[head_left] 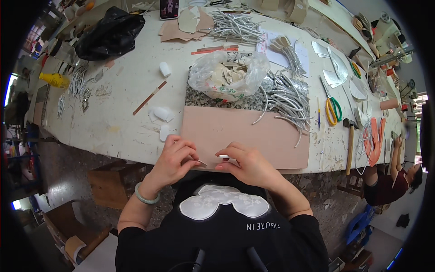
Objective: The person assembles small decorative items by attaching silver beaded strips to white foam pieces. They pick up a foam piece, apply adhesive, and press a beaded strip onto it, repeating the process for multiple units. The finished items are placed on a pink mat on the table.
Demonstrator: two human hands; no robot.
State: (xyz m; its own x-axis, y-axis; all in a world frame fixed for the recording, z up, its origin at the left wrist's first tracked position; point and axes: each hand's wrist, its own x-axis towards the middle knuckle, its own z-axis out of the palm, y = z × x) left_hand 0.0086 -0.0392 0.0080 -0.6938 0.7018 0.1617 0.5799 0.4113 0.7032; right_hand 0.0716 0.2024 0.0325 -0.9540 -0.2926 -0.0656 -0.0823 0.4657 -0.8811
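Both my hands are at the near edge of a pinkish-beige sheet point(244, 131) on the table. My left hand point(177, 156) pinches a small, thin, flat strip point(202, 162) between thumb and fingertips; its exact kind is too small to tell. In my right hand point(244, 161), a short white stick-like piece point(223, 156) shows between thumb and fingers. A gap separates the two hands. Just beyond my left hand lie small white pieces point(164, 132). Silvery cords point(290, 102) rest over the far right part of the sheet.
A clear plastic bag point(229, 75) of beige scraps sits on a speckled stone slab point(192, 97). To the right are scissors point(334, 111) and a hammer point(350, 140). A black plastic bag point(111, 34) and a yellow bottle point(54, 80) lie far left. Another person point(392, 183) works at right.
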